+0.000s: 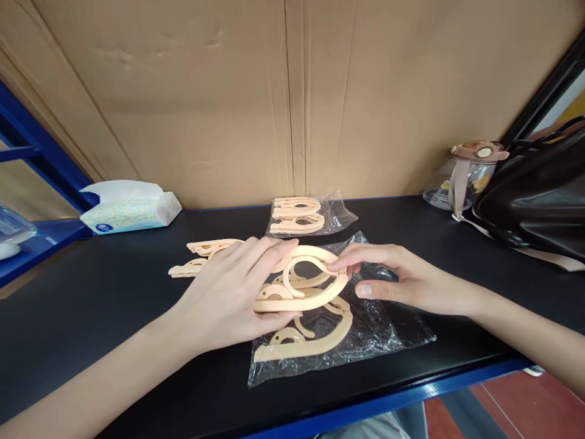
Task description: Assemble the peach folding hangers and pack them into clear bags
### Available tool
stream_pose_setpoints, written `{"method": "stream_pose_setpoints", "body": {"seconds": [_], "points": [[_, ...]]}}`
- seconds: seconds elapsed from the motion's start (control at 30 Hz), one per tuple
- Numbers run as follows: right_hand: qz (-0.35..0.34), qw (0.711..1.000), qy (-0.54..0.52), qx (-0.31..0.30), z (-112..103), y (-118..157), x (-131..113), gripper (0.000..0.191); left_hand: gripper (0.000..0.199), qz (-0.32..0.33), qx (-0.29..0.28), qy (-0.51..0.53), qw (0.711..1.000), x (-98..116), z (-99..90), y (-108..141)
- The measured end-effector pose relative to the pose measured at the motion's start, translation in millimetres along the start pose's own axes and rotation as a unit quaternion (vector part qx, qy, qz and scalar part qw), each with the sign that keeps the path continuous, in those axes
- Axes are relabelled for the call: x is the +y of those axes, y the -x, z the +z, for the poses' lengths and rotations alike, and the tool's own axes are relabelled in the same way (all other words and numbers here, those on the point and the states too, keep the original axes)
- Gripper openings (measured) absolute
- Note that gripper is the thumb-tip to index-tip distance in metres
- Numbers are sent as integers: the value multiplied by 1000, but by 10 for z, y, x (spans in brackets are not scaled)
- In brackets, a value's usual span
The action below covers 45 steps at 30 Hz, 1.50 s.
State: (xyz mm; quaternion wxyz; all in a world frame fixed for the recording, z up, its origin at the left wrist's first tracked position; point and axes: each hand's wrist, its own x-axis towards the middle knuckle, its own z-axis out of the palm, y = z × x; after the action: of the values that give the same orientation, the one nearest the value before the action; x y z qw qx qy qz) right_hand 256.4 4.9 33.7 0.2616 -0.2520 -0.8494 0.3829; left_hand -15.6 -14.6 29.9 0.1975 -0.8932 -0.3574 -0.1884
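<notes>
My left hand (237,292) is wrapped round the left side of a cream plastic folding hanger (320,299), held above a clear plastic bag (379,329). My right hand (406,280) touches the hanger's right end with its fingertips, the thumb apart below. Inside the bag lie more cream hangers (306,349), one of them spread in a curve. Folded cream hangers (187,267) lie on the black table left of the bag, partly behind my left hand. Farther back, another clear bag (338,210) holds folded hangers (297,225).
A tissue pack (132,210) stands at the back left by a blue frame (41,164). At the back right are a clear bottle (475,177) with a strap and a black bag (539,189). Cardboard (205,103) rises behind the table (91,292).
</notes>
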Motion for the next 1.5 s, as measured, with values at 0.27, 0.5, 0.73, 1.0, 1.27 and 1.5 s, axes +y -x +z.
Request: {"method": "stream_pose_setpoints", "body": {"seconds": [0.27,0.5,0.73,1.0,1.27,1.5], "points": [[41,997,-63,3,24,-23,-11,20,70,42,16,-29,999,51,0,8],[86,990,-105,42,-3,-33,85,19,73,-17,-29,11,999,-50,6,-7],[92,984,-129,81,-21,-63,104,11,68,-66,-44,65,995,-139,16,-8],[124,967,-203,93,-40,-75,99,13,69,-86,-51,77,992,-160,18,-11],[144,963,-201,109,-49,-90,133,19,71,-95,-68,79,990,-168,-1,-13],[143,961,-206,119,-52,-90,145,20,78,-103,-88,80,988,-163,-24,-13]]}}
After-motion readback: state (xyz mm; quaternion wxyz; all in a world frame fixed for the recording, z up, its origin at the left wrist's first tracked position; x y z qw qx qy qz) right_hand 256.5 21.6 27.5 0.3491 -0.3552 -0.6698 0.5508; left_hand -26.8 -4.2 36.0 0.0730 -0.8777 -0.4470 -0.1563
